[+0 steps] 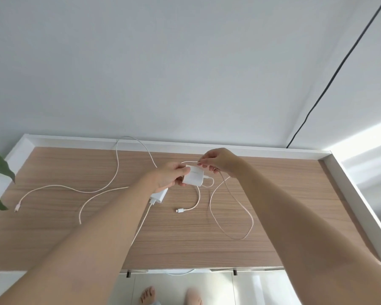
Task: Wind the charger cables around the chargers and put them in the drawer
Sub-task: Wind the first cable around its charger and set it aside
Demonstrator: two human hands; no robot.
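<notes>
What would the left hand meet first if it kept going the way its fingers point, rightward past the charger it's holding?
Probably the right hand, which pinches the cable just beyond the charger held by the left hand; depth is unclear.

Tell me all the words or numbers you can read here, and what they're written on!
None can be read.
The white charger held in the left hand has a faint grey marking on its side, too small and blurred to read.
</notes>
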